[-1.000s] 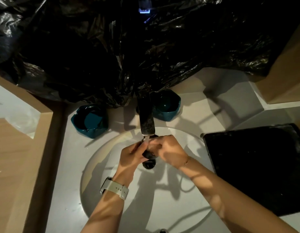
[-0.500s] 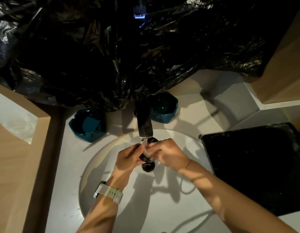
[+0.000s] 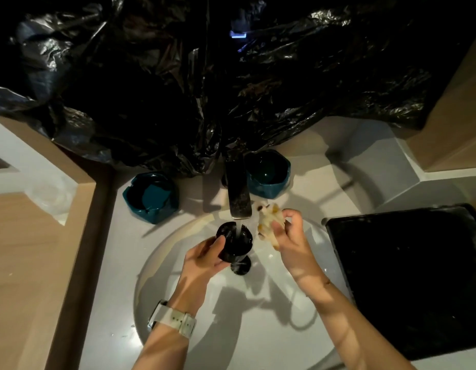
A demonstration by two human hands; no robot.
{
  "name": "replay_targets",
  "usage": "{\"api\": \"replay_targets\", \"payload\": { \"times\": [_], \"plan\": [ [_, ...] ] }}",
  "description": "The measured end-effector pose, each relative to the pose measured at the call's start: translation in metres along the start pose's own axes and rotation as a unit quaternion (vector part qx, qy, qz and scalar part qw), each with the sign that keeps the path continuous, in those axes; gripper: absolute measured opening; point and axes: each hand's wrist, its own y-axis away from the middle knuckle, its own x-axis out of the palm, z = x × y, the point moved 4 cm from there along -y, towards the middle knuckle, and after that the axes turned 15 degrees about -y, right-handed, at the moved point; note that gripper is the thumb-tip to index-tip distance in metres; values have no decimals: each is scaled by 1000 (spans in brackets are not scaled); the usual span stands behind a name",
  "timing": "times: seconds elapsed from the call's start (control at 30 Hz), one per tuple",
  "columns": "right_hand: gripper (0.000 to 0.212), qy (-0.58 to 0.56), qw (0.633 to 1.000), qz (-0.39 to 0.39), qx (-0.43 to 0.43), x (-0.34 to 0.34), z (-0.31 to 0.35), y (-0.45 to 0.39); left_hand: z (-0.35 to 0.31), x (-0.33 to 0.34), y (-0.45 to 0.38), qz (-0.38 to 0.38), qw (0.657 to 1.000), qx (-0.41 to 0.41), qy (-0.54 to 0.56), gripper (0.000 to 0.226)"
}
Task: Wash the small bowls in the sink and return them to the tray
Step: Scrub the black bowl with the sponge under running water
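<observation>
- Since a second ago the two hands, then clasped together under the tap, have parted: the right hand has drawn away to 3 o'clock of the small dark bowl.
- That bowl sits over the sink basin, right under the faucet, with water running into it.
- Left hand grips the bowl from 8 o'clock, thumb curled on its wall.
- Right hand pinches a pale sponge, clear of the bowl.
- Two teal bowls rest on the counter at 10 and 1 o'clock.
- Black tray lies at 3 o'clock, nothing visible on it.
- Judged progress: early; this bowl is being rinsed, none looks returned.
- Dim light hides the bowl's interior, and black plastic covers the faucet's base.
</observation>
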Motion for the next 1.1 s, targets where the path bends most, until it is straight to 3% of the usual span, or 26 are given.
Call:
{"api": "replay_targets", "payload": {
  "times": [0.07, 0.27, 0.33, 0.43, 0.5, 0.6, 0.67, 0.8, 0.9, 1.1],
  "plan": [
    [11, -36, 999, 7, 0, 7, -1, 0, -1, 2, 5, 16, 1000, 13, 6, 45],
    [31, 51, 994, 94, -18, 24, -27, 1, -7, 11, 12, -4, 999, 27, 21, 30],
    [13, -2, 997, 64, 32, 21, -29, 3, -7, 11, 13, -18, 999, 29, 21, 28],
    [46, -58, 994, -22, 85, 21, -34, 5, -10, 15, 15, -27, 998, 52, 8, 25],
    [52, -80, 990, -62, 95, 23, -38, 4, -16, 18, 16, -32, 997, 70, -3, 22],
    [46, -180, 975, -75, 109, 26, -41, 1, -20, 18, 16, -40, 997, 71, -8, 21],
    [30, -243, 959, -72, 122, 27, -41, 0, -19, 14, 16, -46, 997, 65, -10, 20],
    [37, -199, 970, -96, 100, 24, -43, 1, -12, 9, 17, -58, 997, 50, -13, 18],
    [46, -134, 984, -69, 90, 32, -47, 4, -8, 14, 17, -58, 997, 44, -16, 18],
    [40, -149, 986, -40, 61, 56, -49, 9, -9, 22, 18, -119, 990, 65, 21, 19]
  ]
}}
